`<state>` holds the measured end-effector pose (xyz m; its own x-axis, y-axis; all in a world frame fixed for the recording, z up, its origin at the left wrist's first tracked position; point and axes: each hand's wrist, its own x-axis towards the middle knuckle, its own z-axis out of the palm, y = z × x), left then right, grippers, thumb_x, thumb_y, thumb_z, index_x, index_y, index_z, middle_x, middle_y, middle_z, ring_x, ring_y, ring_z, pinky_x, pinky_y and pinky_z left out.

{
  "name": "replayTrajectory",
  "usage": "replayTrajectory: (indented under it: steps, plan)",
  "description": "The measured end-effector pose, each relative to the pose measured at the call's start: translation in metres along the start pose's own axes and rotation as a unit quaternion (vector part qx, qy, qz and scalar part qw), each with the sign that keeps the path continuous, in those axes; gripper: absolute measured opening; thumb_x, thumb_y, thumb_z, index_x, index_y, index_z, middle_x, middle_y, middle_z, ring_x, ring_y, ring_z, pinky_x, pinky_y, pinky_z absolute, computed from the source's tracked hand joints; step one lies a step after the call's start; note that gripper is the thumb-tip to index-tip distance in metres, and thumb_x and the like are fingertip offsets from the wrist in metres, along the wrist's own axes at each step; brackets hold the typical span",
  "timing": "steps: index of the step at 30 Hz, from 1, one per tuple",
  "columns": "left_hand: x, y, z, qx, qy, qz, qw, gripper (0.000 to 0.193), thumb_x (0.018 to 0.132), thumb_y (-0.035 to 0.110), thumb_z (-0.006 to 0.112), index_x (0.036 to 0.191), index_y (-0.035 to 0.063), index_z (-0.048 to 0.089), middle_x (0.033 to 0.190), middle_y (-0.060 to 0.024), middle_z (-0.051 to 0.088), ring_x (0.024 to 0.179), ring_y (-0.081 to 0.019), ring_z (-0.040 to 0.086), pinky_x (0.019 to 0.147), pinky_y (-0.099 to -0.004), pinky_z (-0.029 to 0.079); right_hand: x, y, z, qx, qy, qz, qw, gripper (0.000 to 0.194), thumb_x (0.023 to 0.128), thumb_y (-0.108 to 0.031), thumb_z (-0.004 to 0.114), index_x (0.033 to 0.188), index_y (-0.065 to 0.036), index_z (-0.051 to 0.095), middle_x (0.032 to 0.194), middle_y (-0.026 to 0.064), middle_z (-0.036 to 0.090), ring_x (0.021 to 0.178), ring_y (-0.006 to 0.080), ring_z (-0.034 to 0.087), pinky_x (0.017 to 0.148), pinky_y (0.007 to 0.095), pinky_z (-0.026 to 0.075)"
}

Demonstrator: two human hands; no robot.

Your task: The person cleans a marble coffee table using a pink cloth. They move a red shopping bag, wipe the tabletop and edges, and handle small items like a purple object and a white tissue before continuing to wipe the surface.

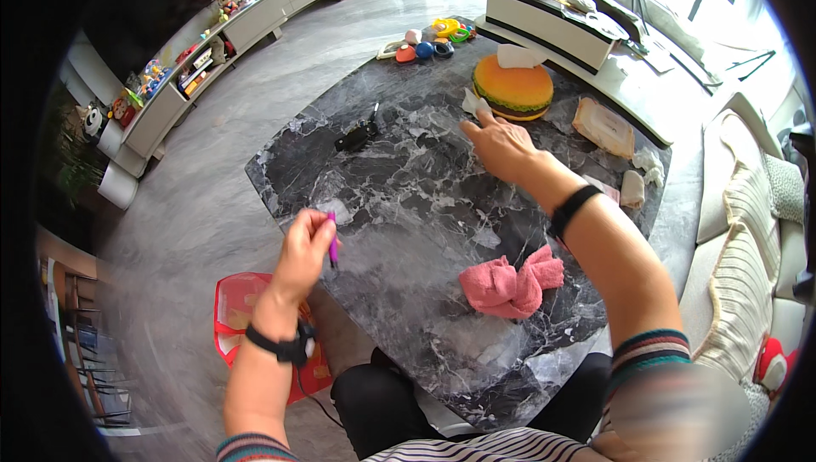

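My left hand (pixel 307 248) is closed around a slim purple pen-like object (pixel 333 239) with a dark lower tip, above the left edge of the dark marble-patterned table (pixel 408 188). Reaching across the table, my right hand (pixel 500 142) has its fingers at a crumpled white tissue (pixel 475 103); whether they grip it I cannot tell. Just beyond is a hamburger-shaped tissue box (pixel 512 87) with a white tissue (pixel 519 56) sticking out of its top. A knotted pink cloth (pixel 510 285) lies on the near part of the table.
A small black device (pixel 357 135) lies on the table's left part. Colourful toys (pixel 424 49) crowd the far end. A packet (pixel 604 127) and a rolled cloth (pixel 632 190) lie along the right side. A red bag (pixel 239 302) stands on the floor at left.
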<state>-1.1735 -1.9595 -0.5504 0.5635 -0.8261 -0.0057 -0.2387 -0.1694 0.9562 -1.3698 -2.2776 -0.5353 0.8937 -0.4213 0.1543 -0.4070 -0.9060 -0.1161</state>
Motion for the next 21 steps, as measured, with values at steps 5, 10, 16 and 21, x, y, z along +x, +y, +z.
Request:
replayTrajectory:
  steps: [5,10,16,21]
  plan:
    - [-0.091,0.045,0.045,-0.409,-0.034,-0.126,0.903,0.018,0.100,0.018,0.050,0.110,0.0017,0.052,0.102,-0.0165,0.063,0.088,-0.0295,0.067,0.085,-0.0534,0.056,0.030,0.016,0.032,-0.015,-0.053,0.057,0.997,0.031,0.088,-0.003,0.054,0.118,-0.005,0.061,0.123,0.0199,0.055,0.116,0.0387,0.053,0.093,0.0445,0.050]
    - [-0.119,0.058,0.077,-0.489,-0.045,-0.167,0.855,0.021,0.099,0.020,0.053,0.109,0.0023,0.056,0.097,-0.0137,0.063,0.081,-0.0243,0.062,0.081,-0.0492,0.054,0.016,0.018,0.045,0.035,-0.074,0.097,0.992,0.029,0.082,0.005,0.058,0.110,0.003,0.063,0.125,0.0202,0.055,0.118,0.0408,0.051,0.096,0.0446,0.049]
    - [-0.137,0.056,0.106,-0.506,-0.040,-0.166,0.846,0.019,0.092,0.012,0.064,0.108,0.0027,0.058,0.072,-0.0038,0.051,0.065,-0.0167,0.052,0.061,-0.0339,0.045,-0.036,0.005,0.028,0.069,-0.028,0.031,0.997,0.024,0.083,-0.005,0.058,0.106,-0.003,0.063,0.117,0.0175,0.060,0.111,0.0382,0.058,0.093,0.0438,0.049]
    - [-0.148,0.050,0.124,-0.500,-0.094,-0.161,0.846,0.021,0.091,0.011,0.064,0.108,0.0009,0.058,0.066,-0.0024,0.048,0.059,-0.0143,0.049,0.058,-0.0318,0.043,-0.021,-0.005,0.020,0.077,0.030,0.058,0.995,0.030,0.084,-0.006,0.058,0.114,-0.008,0.060,0.113,0.0170,0.060,0.112,0.0361,0.059,0.092,0.0426,0.050]
